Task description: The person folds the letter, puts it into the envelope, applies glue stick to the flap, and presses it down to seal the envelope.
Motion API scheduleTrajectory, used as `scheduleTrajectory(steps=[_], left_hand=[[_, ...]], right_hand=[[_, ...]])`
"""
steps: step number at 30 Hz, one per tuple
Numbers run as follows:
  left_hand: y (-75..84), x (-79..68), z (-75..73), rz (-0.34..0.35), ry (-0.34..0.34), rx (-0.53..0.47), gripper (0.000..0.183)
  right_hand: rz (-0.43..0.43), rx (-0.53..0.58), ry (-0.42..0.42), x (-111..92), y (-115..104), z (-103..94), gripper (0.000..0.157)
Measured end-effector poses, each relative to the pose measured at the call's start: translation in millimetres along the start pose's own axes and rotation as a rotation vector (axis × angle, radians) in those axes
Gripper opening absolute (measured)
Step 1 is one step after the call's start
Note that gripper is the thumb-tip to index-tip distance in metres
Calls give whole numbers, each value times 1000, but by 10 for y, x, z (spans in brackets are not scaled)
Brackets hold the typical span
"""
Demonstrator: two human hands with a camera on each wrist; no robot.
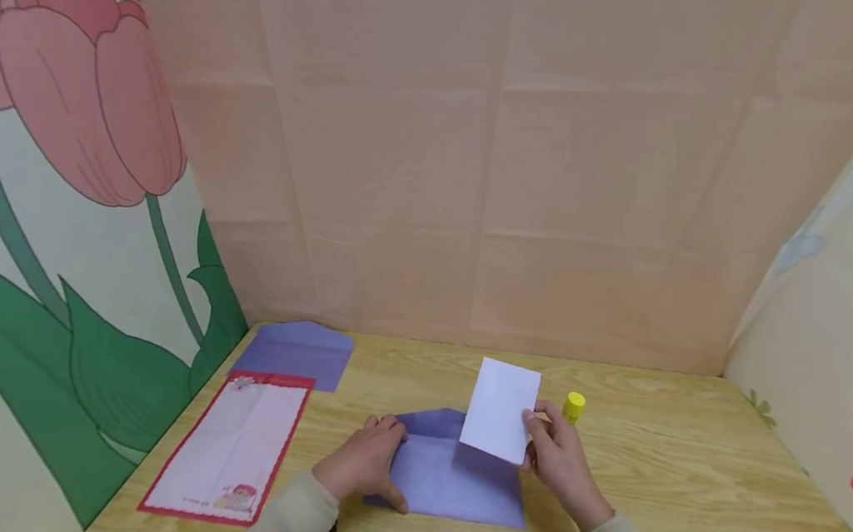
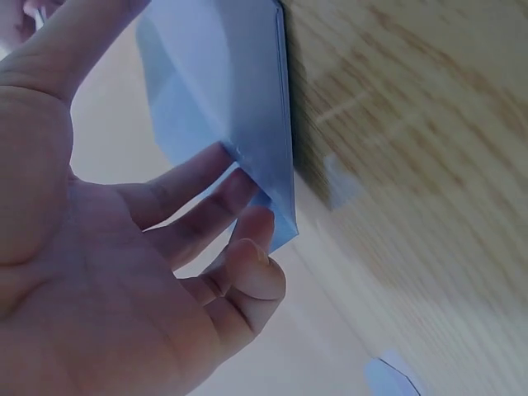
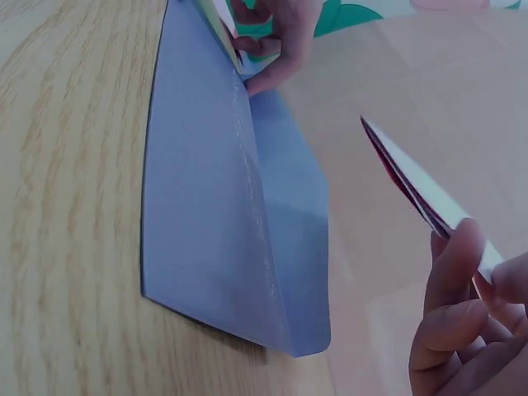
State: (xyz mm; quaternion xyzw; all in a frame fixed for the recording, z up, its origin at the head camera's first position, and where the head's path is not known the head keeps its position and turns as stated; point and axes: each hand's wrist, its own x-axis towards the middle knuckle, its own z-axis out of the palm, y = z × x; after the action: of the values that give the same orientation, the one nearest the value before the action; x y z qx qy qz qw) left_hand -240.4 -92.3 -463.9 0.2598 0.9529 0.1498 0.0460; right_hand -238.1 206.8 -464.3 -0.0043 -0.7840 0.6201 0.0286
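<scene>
A purple envelope [image 1: 447,481] lies on the table with its flap raised on the far side. My left hand [image 1: 368,460] holds its left end, the thumb by the near edge and the fingers at the flap fold. In the left wrist view the bent fingers [image 2: 216,183] touch the envelope [image 2: 239,74] along that fold. Above the envelope, my right hand [image 1: 563,459] pinches a folded white sheet of paper [image 1: 499,409] by its right edge. Red shows between the layers of the folded paper [image 3: 412,186] in the right wrist view.
Left of the hands lies a white sheet with a red border [image 1: 232,447]. Another purple envelope [image 1: 299,354] rests behind it at the table's far left corner. A yellow glue stick [image 1: 574,405] stands just beyond my right hand. Printed walls close in the wooden table [image 1: 680,486].
</scene>
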Motion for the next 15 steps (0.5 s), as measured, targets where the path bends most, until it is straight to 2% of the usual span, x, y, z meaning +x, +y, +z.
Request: scheduleTrajectory(steps=[7, 11, 15], left_hand=[[32, -17, -1, 13, 46, 40, 93], [50, -27, 3, 36, 77, 61, 93], [68, -39, 4, 72, 117, 98, 93]], right_hand=[[-27, 35, -34, 7, -33, -3, 22], [-87, -39, -46, -1, -45, 23, 23], [-184, -153, -42, -7, -42, 69, 23]])
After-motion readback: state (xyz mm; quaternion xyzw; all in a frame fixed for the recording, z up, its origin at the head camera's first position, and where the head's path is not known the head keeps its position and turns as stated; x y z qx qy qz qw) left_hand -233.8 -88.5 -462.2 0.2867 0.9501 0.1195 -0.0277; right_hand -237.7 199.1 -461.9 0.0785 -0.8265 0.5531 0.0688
